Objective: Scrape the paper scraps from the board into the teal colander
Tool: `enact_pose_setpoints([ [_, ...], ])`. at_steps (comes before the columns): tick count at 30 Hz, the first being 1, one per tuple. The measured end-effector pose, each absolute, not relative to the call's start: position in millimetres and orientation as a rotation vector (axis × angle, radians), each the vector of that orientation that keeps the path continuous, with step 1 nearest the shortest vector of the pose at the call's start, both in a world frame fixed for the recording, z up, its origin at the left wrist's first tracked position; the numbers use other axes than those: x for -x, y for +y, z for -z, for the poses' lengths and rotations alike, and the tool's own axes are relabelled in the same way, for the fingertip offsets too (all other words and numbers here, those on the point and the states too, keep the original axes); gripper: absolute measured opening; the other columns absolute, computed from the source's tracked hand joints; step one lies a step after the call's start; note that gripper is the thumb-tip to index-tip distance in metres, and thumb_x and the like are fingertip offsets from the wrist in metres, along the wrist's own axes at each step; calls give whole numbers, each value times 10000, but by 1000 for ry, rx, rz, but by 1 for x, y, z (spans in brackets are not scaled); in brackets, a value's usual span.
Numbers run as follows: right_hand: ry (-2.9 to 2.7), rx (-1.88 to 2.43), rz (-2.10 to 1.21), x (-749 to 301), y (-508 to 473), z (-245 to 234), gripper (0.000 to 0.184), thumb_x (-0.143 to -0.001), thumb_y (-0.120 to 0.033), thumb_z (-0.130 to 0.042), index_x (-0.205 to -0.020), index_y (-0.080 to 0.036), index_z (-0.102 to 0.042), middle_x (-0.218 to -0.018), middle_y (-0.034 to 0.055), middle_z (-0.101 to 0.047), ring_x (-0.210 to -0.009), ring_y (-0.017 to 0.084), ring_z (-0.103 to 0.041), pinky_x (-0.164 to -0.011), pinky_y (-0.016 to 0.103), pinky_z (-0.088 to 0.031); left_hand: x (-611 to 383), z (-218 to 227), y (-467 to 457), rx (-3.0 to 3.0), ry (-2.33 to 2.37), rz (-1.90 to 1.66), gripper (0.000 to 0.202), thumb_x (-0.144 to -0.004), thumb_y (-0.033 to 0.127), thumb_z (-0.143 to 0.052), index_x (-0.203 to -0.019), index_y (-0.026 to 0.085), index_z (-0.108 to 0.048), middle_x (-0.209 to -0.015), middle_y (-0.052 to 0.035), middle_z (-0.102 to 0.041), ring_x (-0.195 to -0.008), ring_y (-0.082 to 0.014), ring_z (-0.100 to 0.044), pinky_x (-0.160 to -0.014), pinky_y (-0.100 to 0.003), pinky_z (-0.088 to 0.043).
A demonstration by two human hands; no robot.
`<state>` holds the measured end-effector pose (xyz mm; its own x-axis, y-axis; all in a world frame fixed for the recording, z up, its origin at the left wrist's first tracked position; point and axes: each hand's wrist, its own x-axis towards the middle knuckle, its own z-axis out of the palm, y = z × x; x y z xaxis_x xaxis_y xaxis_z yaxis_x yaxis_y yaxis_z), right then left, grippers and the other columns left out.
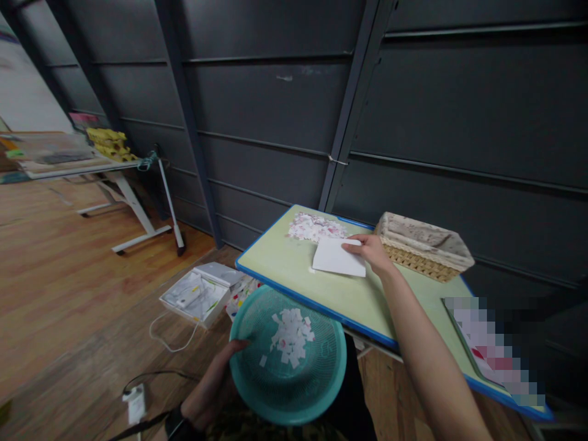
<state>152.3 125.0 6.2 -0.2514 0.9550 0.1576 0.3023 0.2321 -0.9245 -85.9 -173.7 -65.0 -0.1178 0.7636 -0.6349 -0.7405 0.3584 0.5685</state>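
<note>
— What's out on the left?

— A far bench (68,164) on white legs, with yellow stuff stacked on it, well apart from the rest. Nearer, on the wooden floor, there's an open white box (197,297) and a small white plug (135,403) on its cord.

— And the left hand (214,383)?

— Low down, below the near bench's edge. It's closed round the left rim of a teal mesh bowl (321,392), thumb hooked over the rim. White paper scraps (289,340) lie heaped inside the bowl.

— Then the near bench (285,263) itself?

— Pale green top, blue edge. A bigger scrap pile (315,228) sits at its far side, and a white sheet (337,257) lies just beside that pile.

— The right hand (374,252)?

— At the sheet's right edge, fingers bent, thumb on top of the paper. Whether it pinches the sheet or only presses it down, I cannot tell.

— Further right?

— A lined wicker basket (425,245) stands on the same bench, just beside that hand.
</note>
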Motion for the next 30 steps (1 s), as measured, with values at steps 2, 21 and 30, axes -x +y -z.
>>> enact_pose_setpoints([
  [2, -1711, 1201, -1031, -152, 125, -6, 332, -523, -394, -775, -722, -130, -744, -672, 63, -698, -581, 179, -572, -507, 272, -377, 88, 65, -173, -4, 1110, -1248, 668, -850, 213, -659, -1447, 8, -439, -907, -111, -839, -1057, -321, -736, -998, -404, -552],
  [21, -1771, 1077, -1456, -132, 109, 3, 347, -498, -358, -841, -740, -128, -747, -658, 47, -697, -537, 142, -568, -481, 249, -369, 91, 71, -171, -110, 1043, -1276, 632, -886, 234, -609, -1454, 23, -428, -929, -87, -842, -1020, -306, -752, -1038, -409, -516],
  [30, -1778, 1057, -1484, -131, 109, 7, 353, -518, -366, -851, -750, -120, -750, -667, 46, -695, -542, 140, -567, -491, 251, -372, 94, 74, -171, -83, 1020, -1274, 646, -888, 222, -598, -1453, -24, -402, -773, -68, -839, -876, -281, -788, -973, -374, -542],
])
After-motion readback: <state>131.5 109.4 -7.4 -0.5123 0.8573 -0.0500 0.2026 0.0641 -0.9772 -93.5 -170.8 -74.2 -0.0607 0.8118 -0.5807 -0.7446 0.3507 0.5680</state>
